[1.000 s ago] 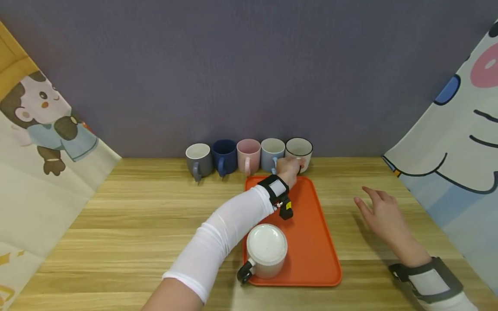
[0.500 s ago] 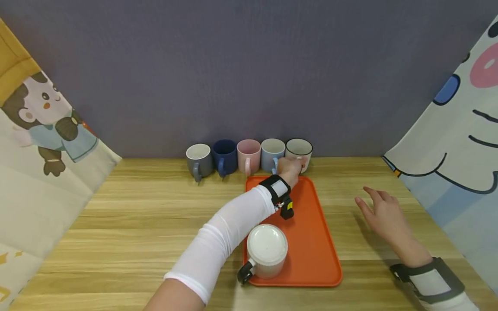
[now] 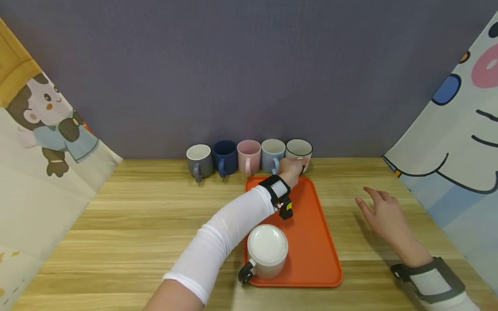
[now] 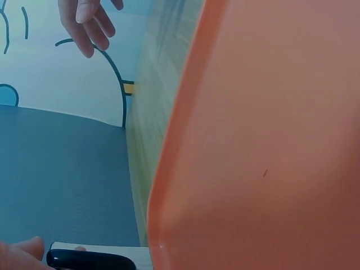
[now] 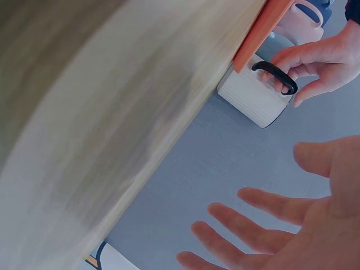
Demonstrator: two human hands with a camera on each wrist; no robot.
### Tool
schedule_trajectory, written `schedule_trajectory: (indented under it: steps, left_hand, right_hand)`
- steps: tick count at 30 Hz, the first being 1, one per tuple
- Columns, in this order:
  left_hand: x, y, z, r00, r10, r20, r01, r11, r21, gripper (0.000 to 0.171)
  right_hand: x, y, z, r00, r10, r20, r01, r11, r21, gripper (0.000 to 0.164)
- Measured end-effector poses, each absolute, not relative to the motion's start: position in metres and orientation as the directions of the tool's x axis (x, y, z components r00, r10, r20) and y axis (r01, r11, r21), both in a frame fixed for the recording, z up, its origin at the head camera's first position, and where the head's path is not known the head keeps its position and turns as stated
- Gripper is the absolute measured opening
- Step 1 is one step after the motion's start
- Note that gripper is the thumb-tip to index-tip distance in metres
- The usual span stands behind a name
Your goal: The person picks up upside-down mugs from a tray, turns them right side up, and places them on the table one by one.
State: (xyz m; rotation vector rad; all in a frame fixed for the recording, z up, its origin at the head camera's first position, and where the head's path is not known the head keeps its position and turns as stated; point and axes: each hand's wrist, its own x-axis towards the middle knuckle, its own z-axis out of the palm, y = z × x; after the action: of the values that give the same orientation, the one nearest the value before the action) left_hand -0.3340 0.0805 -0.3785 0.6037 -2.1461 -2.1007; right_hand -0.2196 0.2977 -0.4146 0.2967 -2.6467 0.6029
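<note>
At the right end of a row of mugs, a white mug [image 3: 298, 148] with a black rim stands upright on the table. My left hand [image 3: 292, 168] grips its black handle [image 5: 275, 74], and in the right wrist view some fingertips show through the loop. The mug's base appears to rest on the table. My right hand [image 3: 389, 216] is held above the table to the right, its fingers spread and holding nothing. On the orange tray [image 3: 311, 255] a white mug with a black handle [image 3: 267, 248] sits upside down near the front left corner.
Left of the gripped mug stand a light blue mug [image 3: 273, 151], a pink mug [image 3: 249, 153], a navy mug [image 3: 225, 157] and a grey mug [image 3: 200, 160], handles toward me. A dark grey wall [image 3: 249, 77] rises right behind them. Printed cartoon sheets hang on both sides.
Almost nothing differs. My left hand stays at the handle of the white mug, and my right hand keeps its place. The camera view has shifted very slightly.
</note>
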Motion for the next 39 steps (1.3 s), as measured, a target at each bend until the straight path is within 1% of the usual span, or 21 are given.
schedule_trajectory:
  steps: [4,6,9,11,14,16,19,21,24,28,31,35,39]
  left_hand:
    - [-0.333,0.078,-0.378,-0.928,-0.305,-0.215,-0.234,0.027,0.972,0.024]
    - [-0.332,0.075,-0.378,-0.941,-0.265,-0.209,-0.214,-0.009,0.977,0.024]
    - [-0.328,0.067,-0.375,-0.965,-0.171,-0.201,-0.198,-0.033,0.98,0.016]
    - [-0.324,0.058,-0.371,-0.974,-0.094,-0.204,-0.201,-0.043,0.979,0.014]
    - [-0.317,0.044,-0.36,-0.977,0.034,-0.212,-0.213,-0.02,0.977,0.012]
    - [-0.314,0.034,-0.353,-0.975,0.107,-0.197,-0.199,-0.012,0.98,0.011]
    - [-0.308,0.019,-0.342,-0.976,0.168,-0.138,-0.137,0.017,0.99,0.022]
    - [-0.305,0.01,-0.338,-0.981,0.168,-0.096,-0.092,0.032,0.995,0.026]
    - [-0.302,-0.002,-0.333,-0.989,0.138,-0.054,-0.048,0.042,0.998,0.027]
    - [-0.298,-0.017,-0.33,-0.994,0.097,-0.04,-0.041,-0.011,0.999,0.032]
    - [-0.294,-0.026,-0.33,-0.998,0.058,-0.02,-0.022,-0.044,0.999,0.03]
    - [-0.287,-0.036,-0.334,-1.0,-0.004,0.029,0.029,-0.042,0.999,0.026]
    - [-0.282,-0.044,-0.339,-0.998,-0.035,0.046,0.048,-0.064,0.997,0.025]
  right_hand:
    - [-0.22,0.298,-0.414,-0.896,-0.121,0.428,-0.291,0.886,-0.36,0.048]
    - [-0.22,0.298,-0.413,-0.9,-0.125,0.418,-0.291,0.886,-0.361,0.048]
    - [-0.22,0.297,-0.412,-0.906,-0.129,0.403,-0.288,0.885,-0.365,0.05]
    - [-0.221,0.296,-0.412,-0.908,-0.13,0.398,-0.289,0.882,-0.371,0.05]
    - [-0.222,0.292,-0.41,-0.906,-0.136,0.4,-0.298,0.877,-0.376,0.05]
    - [-0.224,0.29,-0.409,-0.904,-0.143,0.404,-0.306,0.875,-0.375,0.05]
    - [-0.226,0.287,-0.407,-0.909,-0.145,0.391,-0.304,0.873,-0.382,0.05]
    - [-0.226,0.286,-0.407,-0.91,-0.145,0.388,-0.303,0.872,-0.384,0.05]
    - [-0.227,0.284,-0.407,-0.907,-0.15,0.393,-0.31,0.869,-0.386,0.049]
    - [-0.23,0.281,-0.407,-0.903,-0.164,0.397,-0.327,0.862,-0.388,0.049]
    - [-0.232,0.278,-0.406,-0.907,-0.175,0.383,-0.334,0.853,-0.401,0.051]
    - [-0.234,0.273,-0.405,-0.916,-0.182,0.357,-0.33,0.849,-0.412,0.053]
    - [-0.237,0.268,-0.405,-0.913,-0.181,0.364,-0.331,0.852,-0.406,0.053]
